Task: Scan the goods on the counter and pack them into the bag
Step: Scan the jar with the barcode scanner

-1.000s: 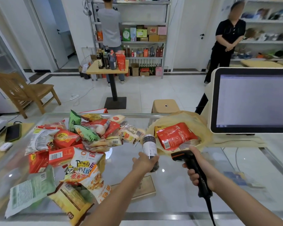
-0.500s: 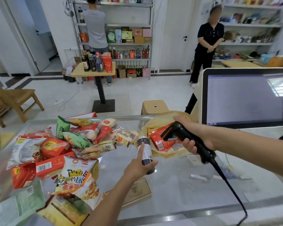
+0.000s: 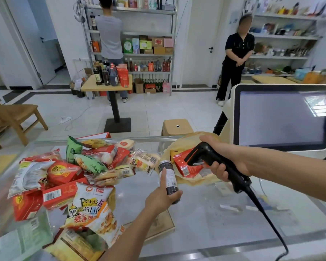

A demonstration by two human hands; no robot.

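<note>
Glass bench: left hand grips a dark cylindrical jar; right hand grips a black plastic scanner.

A: Pose of the left hand?
B: Curled round the lower end of a bottle, index finger straight up its side above the grip. Bare forearm rises from bottom centre.
A: And the right hand?
B: Wrapped round a scanner handle, fingers underneath. Bare forearm enters from the right, nearly level. Hands apart, not touching.
</note>
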